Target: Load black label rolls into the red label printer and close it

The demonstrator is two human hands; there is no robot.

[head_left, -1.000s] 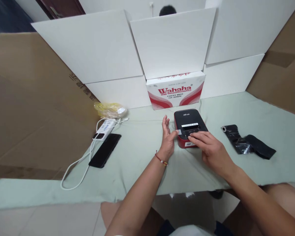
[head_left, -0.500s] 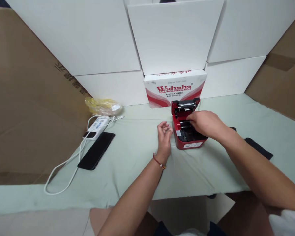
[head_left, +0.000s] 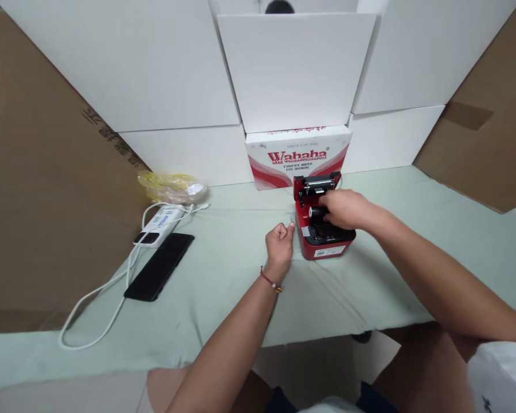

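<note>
A red and black label printer (head_left: 327, 251) sits on the cloth with its lid (head_left: 317, 184) raised. Inside it, a black ribbon roll (head_left: 318, 213) with a pale core end lies tilted slightly, and my right hand (head_left: 346, 210) has its fingers closed on the roll's right part, hiding that end. Just left of the printer, my left hand (head_left: 279, 245) is curled into a fist with the thumb up by the red side wall. No object shows in that fist.
Behind the printer stands a Wahaha carton (head_left: 298, 158) against white boxes. To the left lie a black phone (head_left: 159, 267), a white power strip (head_left: 163, 225) with a looping cable, and a crumpled yellow plastic bag (head_left: 169, 186). Brown cardboard (head_left: 47, 189) walls the left side.
My left hand has closed from loosely curled fingers into a fist. The black roll's pale end now shows inside the printer beside my right fingers. The whole view has shifted slightly.
</note>
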